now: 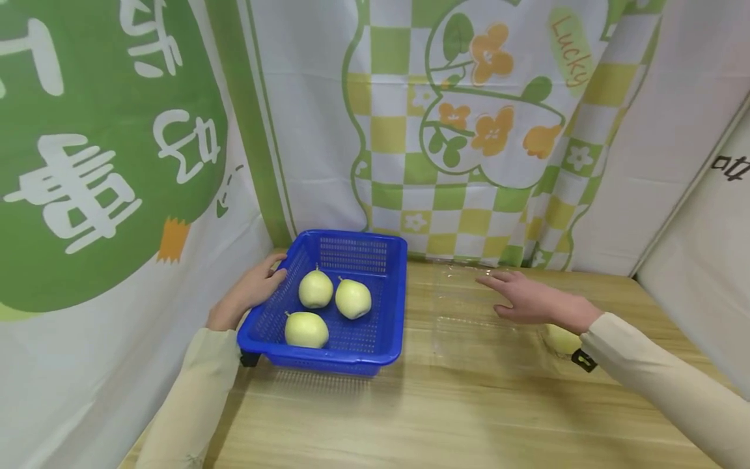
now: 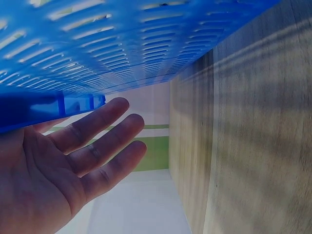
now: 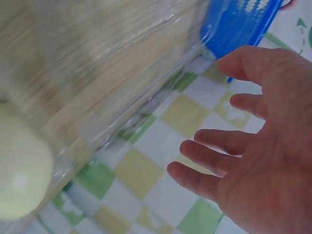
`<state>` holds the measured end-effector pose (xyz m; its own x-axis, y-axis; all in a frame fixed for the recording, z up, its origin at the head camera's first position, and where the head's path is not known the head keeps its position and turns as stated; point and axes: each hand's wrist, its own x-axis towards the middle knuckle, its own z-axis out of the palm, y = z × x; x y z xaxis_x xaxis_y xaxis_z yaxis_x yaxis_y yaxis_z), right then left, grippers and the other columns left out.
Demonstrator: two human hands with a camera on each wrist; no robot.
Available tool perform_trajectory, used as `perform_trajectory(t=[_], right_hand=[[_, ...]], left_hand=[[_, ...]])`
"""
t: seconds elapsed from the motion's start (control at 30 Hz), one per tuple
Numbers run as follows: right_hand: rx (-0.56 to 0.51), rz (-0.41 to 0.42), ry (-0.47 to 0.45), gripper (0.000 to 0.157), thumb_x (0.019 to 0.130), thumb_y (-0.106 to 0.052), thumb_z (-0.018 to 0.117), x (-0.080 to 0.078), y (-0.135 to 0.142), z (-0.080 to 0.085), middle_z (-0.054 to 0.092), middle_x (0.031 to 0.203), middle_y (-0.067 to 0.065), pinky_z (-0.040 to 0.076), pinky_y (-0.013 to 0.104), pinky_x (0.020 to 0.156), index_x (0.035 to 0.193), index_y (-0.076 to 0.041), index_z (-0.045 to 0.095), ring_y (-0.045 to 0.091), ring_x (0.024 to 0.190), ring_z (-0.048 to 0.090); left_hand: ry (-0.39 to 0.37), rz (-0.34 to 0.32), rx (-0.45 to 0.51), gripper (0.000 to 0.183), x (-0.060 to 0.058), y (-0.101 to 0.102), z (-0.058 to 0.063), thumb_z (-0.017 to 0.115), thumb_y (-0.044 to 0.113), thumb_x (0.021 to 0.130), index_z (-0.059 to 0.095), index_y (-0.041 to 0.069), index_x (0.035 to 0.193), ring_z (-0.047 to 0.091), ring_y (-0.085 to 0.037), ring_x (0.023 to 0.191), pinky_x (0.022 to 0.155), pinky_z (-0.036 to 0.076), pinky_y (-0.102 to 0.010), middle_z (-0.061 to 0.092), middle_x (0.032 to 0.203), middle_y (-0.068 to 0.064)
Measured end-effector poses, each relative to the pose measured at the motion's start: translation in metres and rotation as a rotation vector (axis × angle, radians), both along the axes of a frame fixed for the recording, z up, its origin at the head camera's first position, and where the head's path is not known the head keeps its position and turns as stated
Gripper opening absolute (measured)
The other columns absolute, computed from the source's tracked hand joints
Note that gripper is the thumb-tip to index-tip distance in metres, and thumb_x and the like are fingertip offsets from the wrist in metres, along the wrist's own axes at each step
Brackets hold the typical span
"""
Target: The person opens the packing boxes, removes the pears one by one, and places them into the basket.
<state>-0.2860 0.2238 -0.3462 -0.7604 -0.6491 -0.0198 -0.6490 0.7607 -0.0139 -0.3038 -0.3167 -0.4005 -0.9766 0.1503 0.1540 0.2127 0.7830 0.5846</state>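
My left hand is at the left rim of a blue plastic basket, its thumb over the rim. In the left wrist view three outstretched fingers lie outside the slotted wall, while the thumb is hidden by the basket. Three pale yellow-green pears with stems sit inside. My right hand hovers over a clear plastic container, fingers spread and palm holding nothing. Another pear shows partly under my right wrist, at the right end of the clear plastic.
Beneath everything is a wooden table. A white curtain with a green and yellow checked print hangs right at its back edge. A green-and-white printed cloth closes off the left, and white cloth the right.
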Motion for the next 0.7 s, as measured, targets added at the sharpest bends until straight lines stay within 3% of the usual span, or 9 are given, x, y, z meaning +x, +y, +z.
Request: perform_trajectory(t=[0.3,0.7], right_hand=[[0.005,-0.059,-0.010,0.058,0.086,-0.020,0.060,0.000,0.037,0.001,0.049,0.123,0.029,0.042,0.057,0.087,0.138,-0.002,0.040,0.046,0.111,0.048],[0.041,-0.102,-0.166,0.052,0.081,-0.022,0.063,0.005,0.065,0.000,0.053,0.121,0.028,0.039,0.059,0.091,0.124,0.004,0.051,0.047,0.111,0.048]], left_hand=[[-0.014,-0.001,0.007,0.049,0.000,0.000,0.000,0.037,0.032,0.099,0.029,0.013,0.143,0.046,-0.044,0.119,0.095,0.036,-0.059,0.045,0.135,-0.025],[0.009,-0.001,-0.004,0.046,-0.002,0.002,-0.001,0.038,0.031,0.099,0.032,0.014,0.141,0.050,-0.042,0.115,0.093,0.037,-0.057,0.049,0.130,-0.025]])
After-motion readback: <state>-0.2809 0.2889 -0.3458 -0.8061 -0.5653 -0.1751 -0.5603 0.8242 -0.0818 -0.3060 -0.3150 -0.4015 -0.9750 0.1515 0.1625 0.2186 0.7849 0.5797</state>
